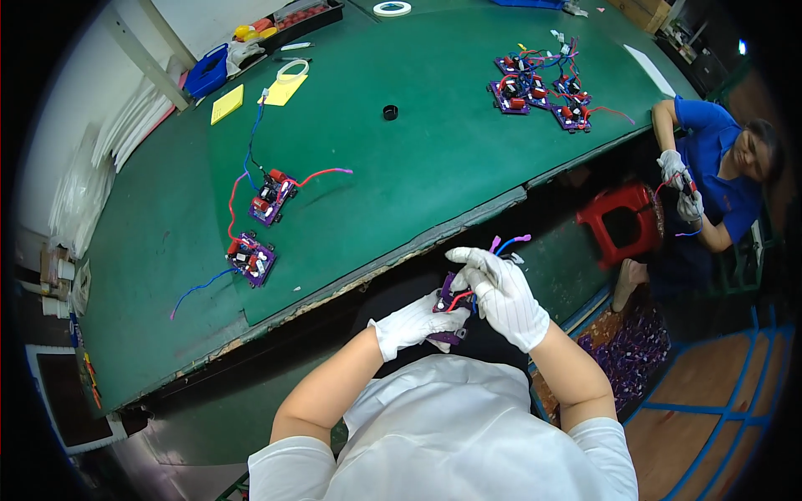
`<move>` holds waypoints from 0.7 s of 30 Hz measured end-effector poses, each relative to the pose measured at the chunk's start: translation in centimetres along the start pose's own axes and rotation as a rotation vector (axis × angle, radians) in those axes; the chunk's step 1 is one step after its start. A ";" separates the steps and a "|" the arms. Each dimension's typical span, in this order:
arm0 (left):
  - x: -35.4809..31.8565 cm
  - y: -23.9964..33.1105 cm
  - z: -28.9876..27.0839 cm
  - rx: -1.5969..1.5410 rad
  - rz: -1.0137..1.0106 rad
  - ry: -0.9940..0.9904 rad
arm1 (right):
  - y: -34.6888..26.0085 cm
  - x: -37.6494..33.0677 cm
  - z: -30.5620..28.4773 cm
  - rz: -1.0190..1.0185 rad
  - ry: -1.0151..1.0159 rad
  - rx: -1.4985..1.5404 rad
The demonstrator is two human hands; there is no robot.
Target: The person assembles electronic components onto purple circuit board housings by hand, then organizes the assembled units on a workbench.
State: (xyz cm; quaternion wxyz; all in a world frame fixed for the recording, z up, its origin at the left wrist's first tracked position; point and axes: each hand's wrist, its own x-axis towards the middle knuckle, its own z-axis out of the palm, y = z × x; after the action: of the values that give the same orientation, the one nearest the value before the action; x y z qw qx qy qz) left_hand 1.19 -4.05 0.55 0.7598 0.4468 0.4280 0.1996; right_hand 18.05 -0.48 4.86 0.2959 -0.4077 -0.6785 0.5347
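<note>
Left fingers (454, 320) grip a purple circuit board (447, 286) beside the green desk (393, 159); right fingers (461, 255) bend near wires (511, 240), their hold unclear.

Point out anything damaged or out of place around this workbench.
The front edge of the green table looks damaged: ragged and chipped, with paler material exposed along it. Nothing else clearly stands out.
</note>
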 end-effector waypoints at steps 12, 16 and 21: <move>4.2 -5.9 0.1 0.770 0.365 0.184 | -1.6 -3.8 2.3 -0.502 -0.081 -0.710; 2.8 -7.3 0.3 -0.330 0.255 0.104 | -0.2 -3.7 2.2 -0.371 0.034 -0.689; 2.2 -4.0 1.4 -0.526 0.042 0.125 | -0.2 -3.9 2.5 -0.462 -0.052 -0.527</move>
State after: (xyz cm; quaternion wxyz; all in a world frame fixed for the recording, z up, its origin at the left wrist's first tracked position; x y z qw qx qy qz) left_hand 3.28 -5.36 -3.52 0.8175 0.2297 0.3983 0.3469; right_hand 17.80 -5.08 4.56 0.2760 -0.2919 -0.8749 0.2704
